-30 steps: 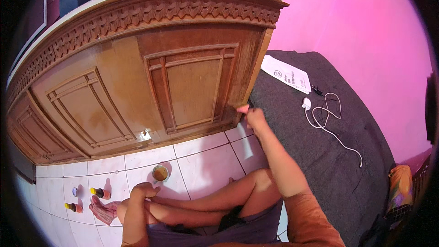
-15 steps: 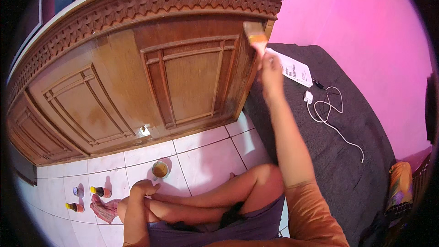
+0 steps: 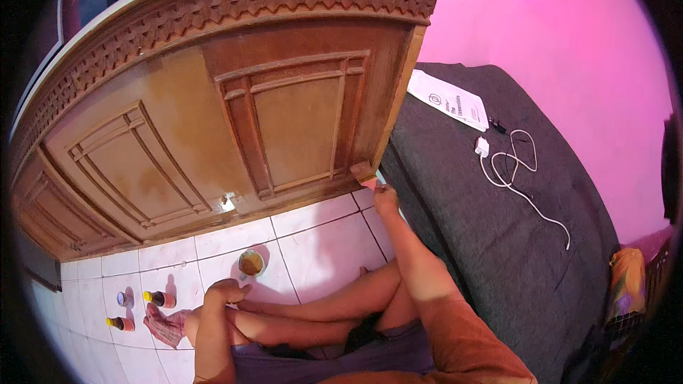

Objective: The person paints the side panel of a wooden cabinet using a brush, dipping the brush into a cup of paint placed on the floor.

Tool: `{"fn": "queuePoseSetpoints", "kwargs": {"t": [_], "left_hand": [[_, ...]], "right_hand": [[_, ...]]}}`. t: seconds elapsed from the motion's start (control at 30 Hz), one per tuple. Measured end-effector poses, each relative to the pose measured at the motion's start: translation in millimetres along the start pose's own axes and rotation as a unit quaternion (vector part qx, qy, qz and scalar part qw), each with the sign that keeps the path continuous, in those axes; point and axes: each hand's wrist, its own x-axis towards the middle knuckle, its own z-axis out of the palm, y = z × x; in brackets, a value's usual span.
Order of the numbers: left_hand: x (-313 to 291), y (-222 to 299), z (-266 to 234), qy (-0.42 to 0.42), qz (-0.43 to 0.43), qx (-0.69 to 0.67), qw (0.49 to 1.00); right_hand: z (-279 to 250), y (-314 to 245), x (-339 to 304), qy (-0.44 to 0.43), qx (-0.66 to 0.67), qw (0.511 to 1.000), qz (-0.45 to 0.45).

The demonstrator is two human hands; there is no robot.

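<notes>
My right hand (image 3: pixel 386 198) is closed round the handle of a flat paintbrush (image 3: pixel 362 170). The bristles lie against the lower right corner of a brown wooden cabinet (image 3: pixel 299 128) with framed panels and a carved band along its top. Its right-hand panel looks darker and redder around the frame than the panel to the left. Empty and resting on my crossed legs, my left hand (image 3: pixel 226 291) has loosely bent fingers and its thumb apart. Just beyond it on the floor stands a clear cup (image 3: pixel 251 263) with brownish liquid.
Two small dark bottles with yellow caps (image 3: pixel 158 299), a small pale container (image 3: pixel 124 299) and a pinkish cloth (image 3: pixel 165 327) are on the white tiles at left. A dark grey covered surface (image 3: pixel 512 242) on the right bears a white booklet (image 3: pixel 449 102) and a white charger cable (image 3: pixel 509 186).
My right hand has brought the paintbrush down from the cabinet's upper right corner to its lower right corner. My left hand stays where it was.
</notes>
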Motion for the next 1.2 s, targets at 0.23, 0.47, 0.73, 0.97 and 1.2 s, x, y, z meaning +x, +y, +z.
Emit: {"fn": "queuePoseSetpoints", "kwargs": {"t": [0.23, 0.47, 0.73, 0.97, 1.2], "left_hand": [[-12, 13, -4, 0.009, 0.005, 0.0, 1.0], [-5, 3, 1, -0.018, -0.008, -0.007, 1.0], [-71, 7, 11, 0.255, -0.006, 0.022, 0.967], [-221, 89, 11, 0.018, 0.476, -0.277, 0.834], [-257, 141, 37, -0.248, 0.71, -0.36, 0.553]], "right_hand": [[-89, -112, 33, -0.176, 0.198, 0.962, 0.072], [-227, -242, 35, -0.074, 0.333, 0.937, -0.071], [-114, -160, 27, -0.051, 0.437, 0.895, -0.067], [20, 23, 10, 0.005, 0.339, 0.94, 0.039], [16, -11, -20, -0.119, 0.074, 0.964, 0.224]]}}
